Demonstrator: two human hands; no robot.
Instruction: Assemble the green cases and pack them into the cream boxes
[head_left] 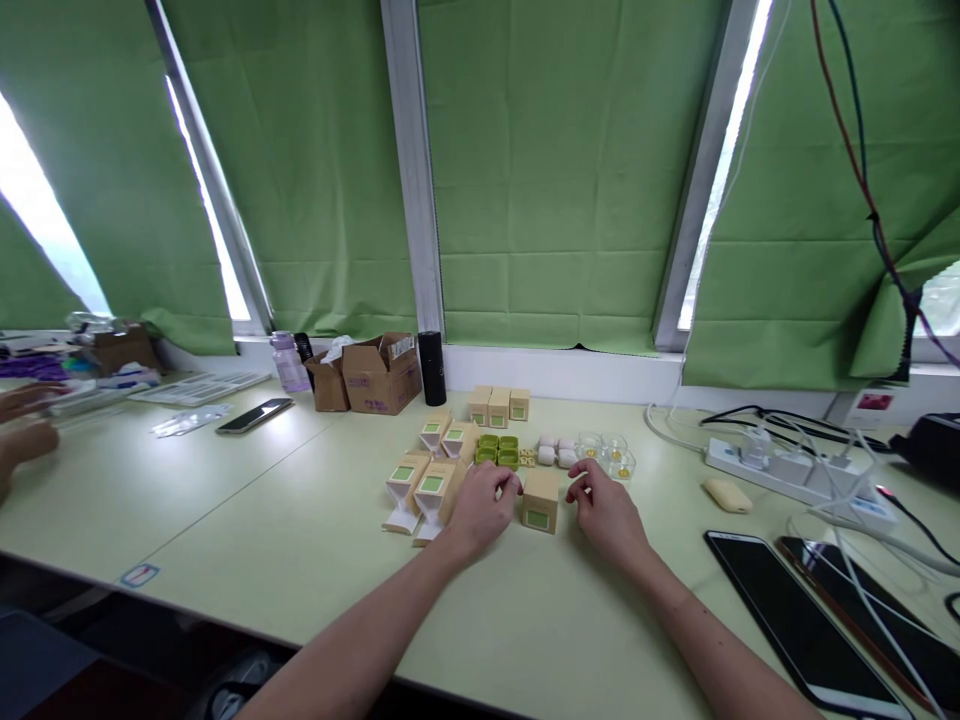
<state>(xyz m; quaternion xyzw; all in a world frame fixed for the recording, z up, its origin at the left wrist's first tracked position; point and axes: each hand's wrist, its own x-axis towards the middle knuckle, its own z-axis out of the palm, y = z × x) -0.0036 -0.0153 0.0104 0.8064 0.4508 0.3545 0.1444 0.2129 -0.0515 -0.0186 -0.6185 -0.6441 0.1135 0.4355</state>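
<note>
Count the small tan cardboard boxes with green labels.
8: three boxes in the back row, four open boxes left of the left hand, one box between that hand and the right hand. Others may be hidden.

Overexposed window gaps (pixel 46 222), soft shadows, stretched edges

Two bare forearms come in from the near side, the left forearm (pixel 375 635) slanting far and to the right, the right forearm (pixel 701 625) slanting far and to the left. The left hand (pixel 484 505) shows its back, fingers bent inward and thumb tip close to the index finger — whether they meet is hard to tell. The right hand (pixel 606 510) faces it, well apart, back upward, fingers loosely curled toward the left — a gap shows between thumb and index finger.
</note>
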